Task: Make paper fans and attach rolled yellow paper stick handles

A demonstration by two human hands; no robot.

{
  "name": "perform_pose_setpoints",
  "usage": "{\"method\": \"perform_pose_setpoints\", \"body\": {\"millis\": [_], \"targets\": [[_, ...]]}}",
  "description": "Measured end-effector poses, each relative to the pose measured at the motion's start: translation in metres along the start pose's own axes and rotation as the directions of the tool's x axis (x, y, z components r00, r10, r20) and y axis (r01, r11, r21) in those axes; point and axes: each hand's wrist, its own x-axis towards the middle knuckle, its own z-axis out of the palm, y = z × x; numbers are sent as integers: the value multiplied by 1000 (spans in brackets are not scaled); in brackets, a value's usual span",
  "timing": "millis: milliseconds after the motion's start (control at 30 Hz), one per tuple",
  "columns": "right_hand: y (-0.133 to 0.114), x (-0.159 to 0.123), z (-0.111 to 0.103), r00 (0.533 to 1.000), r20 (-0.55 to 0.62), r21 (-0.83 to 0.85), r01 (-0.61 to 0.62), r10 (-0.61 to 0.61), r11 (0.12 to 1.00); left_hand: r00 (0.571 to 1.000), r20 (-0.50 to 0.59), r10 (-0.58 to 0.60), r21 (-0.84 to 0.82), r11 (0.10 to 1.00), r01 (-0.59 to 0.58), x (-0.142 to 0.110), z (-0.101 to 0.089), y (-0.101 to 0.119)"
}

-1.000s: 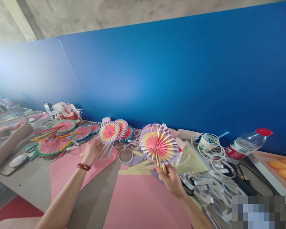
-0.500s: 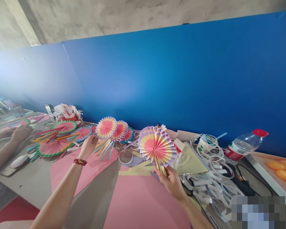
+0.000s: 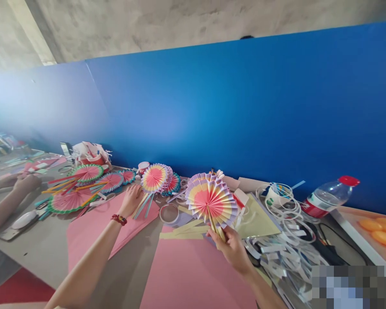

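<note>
In my right hand (image 3: 233, 249) is a round pleated paper fan (image 3: 209, 199), pink at the centre with yellow and lilac rings; my fingers close around its stick handles below the disc. My left hand (image 3: 131, 201), with a red beaded bracelet at the wrist, reaches over pink paper sheets (image 3: 93, 231). Its fingers stretch to the lower left edge of a similar paper fan (image 3: 155, 178), beside its hanging strips. That fan overlaps another lilac-edged fan, and a teal-edged fan (image 3: 172, 185) lies behind them. A large pink sheet (image 3: 186, 270) lies below my right hand.
More paper fans (image 3: 88, 173) lie at the left, near a co-worker's hands (image 3: 27, 182). A tape roll (image 3: 169, 213) sits mid-table. At the right are shredded paper strips (image 3: 279, 257), a paper cup (image 3: 276, 195) and a bottle (image 3: 331, 195). A blue partition (image 3: 212, 107) stands behind.
My left hand and the fan by its fingers have shifted right, so that fan overlaps its neighbour more. A small round tub now shows behind. My right hand still holds its fan.
</note>
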Motion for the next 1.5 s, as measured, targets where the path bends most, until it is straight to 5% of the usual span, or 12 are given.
{"method": "perform_pose_setpoints", "body": {"millis": [333,567,800,1267,1500], "targets": [[3,4,3,999,44,4,-28,28,1000,998,-48,-26,-54,998,23,-3,-7,-2],[-6,4,5,996,23,181,-89,87,979,959,-145,-245,-234,950,207,9,-53,9],[-3,7,9,992,-37,218,-107,118,970,939,-132,-317,-477,851,220,-6,-83,27],[-4,2,14,991,-17,204,-125,131,971,941,59,-334,-683,674,282,-39,-79,50],[-2,0,15,992,9,195,-128,128,972,951,69,-300,-626,729,276,-37,-67,45]]}}
